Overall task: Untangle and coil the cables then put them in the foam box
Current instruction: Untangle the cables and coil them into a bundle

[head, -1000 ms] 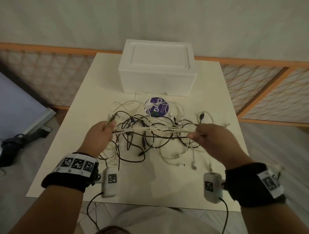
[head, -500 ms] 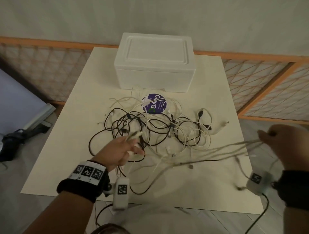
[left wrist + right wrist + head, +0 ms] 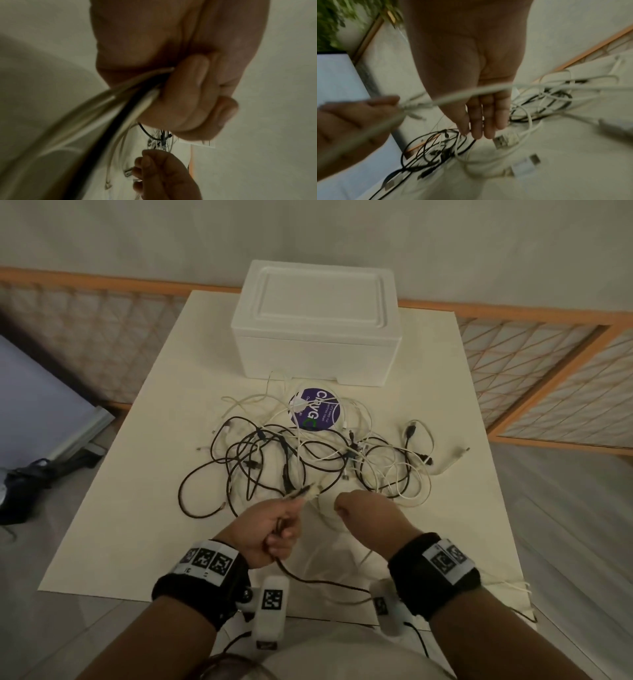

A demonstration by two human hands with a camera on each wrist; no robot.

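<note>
Both hands had met again at lower centre, left hand (image 3: 270,530) fingers (image 3: 185,94) curled round pulled-out cables (image 3: 298,494), right hand (image 3: 363,519) grip unclear, so coiling could likely start.

Plain indoor room, likely a home: white table (image 3: 137,525) on tiled floor (image 3: 565,542), bare wall (image 3: 308,231), orange wooden lattice screen (image 3: 555,378) behind, leafy plant (image 3: 330,23) nearby.

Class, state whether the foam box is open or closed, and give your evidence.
Closed. Its lid sits flat on the foam box, hiding the inside; the tangled cables lie on the table in front.
</note>
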